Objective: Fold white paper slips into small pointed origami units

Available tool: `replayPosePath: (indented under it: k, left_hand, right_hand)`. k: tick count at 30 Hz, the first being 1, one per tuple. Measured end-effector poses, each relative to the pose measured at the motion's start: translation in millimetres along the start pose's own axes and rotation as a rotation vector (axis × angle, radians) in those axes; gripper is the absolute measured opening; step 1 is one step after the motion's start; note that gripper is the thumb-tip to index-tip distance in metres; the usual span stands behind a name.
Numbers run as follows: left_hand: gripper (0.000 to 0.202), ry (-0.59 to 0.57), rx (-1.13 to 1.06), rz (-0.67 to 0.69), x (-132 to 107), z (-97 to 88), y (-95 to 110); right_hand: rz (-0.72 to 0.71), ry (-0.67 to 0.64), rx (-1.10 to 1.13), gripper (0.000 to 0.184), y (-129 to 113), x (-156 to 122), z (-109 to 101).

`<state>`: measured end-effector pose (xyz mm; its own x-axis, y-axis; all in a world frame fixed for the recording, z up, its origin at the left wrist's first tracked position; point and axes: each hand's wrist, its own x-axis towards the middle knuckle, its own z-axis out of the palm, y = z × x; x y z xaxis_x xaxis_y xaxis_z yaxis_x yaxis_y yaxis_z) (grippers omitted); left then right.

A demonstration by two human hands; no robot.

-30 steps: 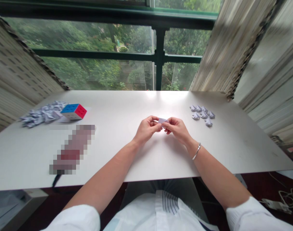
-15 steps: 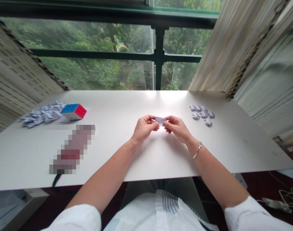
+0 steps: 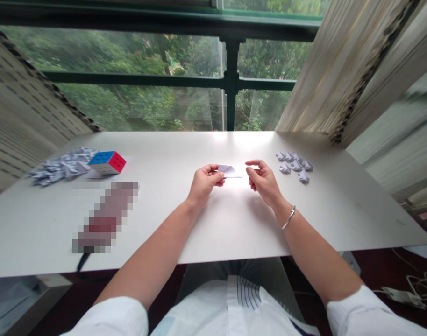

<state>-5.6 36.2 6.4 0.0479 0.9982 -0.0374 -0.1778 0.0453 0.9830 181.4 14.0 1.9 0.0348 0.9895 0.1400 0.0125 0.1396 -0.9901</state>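
Note:
Between the thumb and fingers of my left hand (image 3: 205,181) is a small folded piece of white paper (image 3: 231,171), held just above the table. One slanting fold shows on it, and its right end sticks out free. My right hand (image 3: 261,179) is a short way to the right, apart from the paper, with its thumb and forefinger separated and nothing between them. Beyond it on the right lie several small folded paper pieces (image 3: 296,165) in a loose group.
On the white table (image 3: 157,214), a heap of folded papers (image 3: 61,165) lies at the left beside a puzzle cube (image 3: 107,163). A blurred-out long object (image 3: 106,217) with a black strap lies nearer me. A window and curtains (image 3: 315,70) stand behind.
My right hand has let go of the paper and moved slightly right, its fingers opening. The left hand has shifted a little left with the paper, whose slanted fold now shows.

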Motion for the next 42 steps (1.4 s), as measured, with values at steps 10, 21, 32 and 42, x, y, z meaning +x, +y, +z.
replayPosePath:
  k: [10,21,32,42]
  left_hand:
    - [0.027,-0.058,-0.179,-0.139,-7,3.6,5]
    - [0.042,-0.283,-0.014,-0.085,-14,11.1,-8]
    - [0.039,-0.202,-0.057,-0.102,-13,9.7,-6]
    - [0.042,-0.265,-0.142,-0.144,-11,6.3,-6]
  right_hand:
    - [-0.058,-0.088,0.015,0.048,9,-1,7]
    - [-0.059,0.044,0.098,0.030,9,-1,12]
    - [-0.236,-0.070,-0.111,0.015,14,-5,11]
    - [-0.433,-0.134,-0.307,0.014,4,-8,5]
